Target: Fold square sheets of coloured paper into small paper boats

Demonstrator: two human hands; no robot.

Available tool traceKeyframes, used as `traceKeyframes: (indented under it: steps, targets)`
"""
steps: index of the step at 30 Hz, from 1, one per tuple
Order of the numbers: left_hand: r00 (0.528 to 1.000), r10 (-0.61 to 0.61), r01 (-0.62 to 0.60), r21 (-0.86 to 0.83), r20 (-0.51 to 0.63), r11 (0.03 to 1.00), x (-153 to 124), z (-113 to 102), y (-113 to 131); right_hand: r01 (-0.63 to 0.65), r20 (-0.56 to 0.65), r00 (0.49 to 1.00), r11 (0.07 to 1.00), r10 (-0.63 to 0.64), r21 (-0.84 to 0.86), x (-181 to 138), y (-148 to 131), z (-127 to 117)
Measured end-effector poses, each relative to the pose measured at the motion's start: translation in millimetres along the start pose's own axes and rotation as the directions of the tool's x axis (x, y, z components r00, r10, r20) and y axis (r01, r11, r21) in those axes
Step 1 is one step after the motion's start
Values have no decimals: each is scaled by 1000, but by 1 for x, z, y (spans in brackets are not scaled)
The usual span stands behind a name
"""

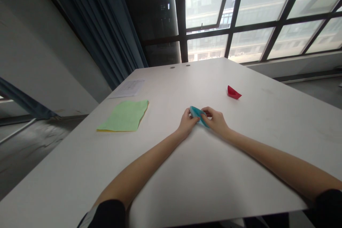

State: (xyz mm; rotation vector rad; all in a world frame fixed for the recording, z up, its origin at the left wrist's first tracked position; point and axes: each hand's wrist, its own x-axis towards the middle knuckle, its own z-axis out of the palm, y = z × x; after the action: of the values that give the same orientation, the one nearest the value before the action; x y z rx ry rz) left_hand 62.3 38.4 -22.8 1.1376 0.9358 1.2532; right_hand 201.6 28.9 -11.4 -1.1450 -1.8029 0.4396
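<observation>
A folded piece of blue paper [197, 112] is held between both hands over the middle of the table. My left hand [187, 121] pinches its left side, with the thumb on the near face. On the right side, my right hand [215, 120] grips it with thumb and fingers. The paper opens into a pocket at the top, and its lower part is partly hidden by the thumbs. Beyond my right hand, a red folded paper boat [233, 92] sits on the table.
The white table [171, 178] stretches toward the windows. On its left lies a stack of green and yellow paper [124, 115], with a printed sheet [128, 89] behind it. Two round grommets [172, 67] sit near the far edge. A blue curtain [101, 17] hangs beyond the left side.
</observation>
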Motion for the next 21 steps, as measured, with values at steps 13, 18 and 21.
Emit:
traceKeyframes:
  steps: [13,18,21]
  targets:
    - [975,221,-207,329,-5,921,-3,0,-10,78,64,995,993,-72,-87,-1,2,3]
    - [971,239,-218,421,4,880,-8,3,-1,53,-7,999,995,-54,-85,2,7,5]
    - [972,233,-202,416,-26,887,-8,4,1,60,13,998,996,-59,-64,1,6,6]
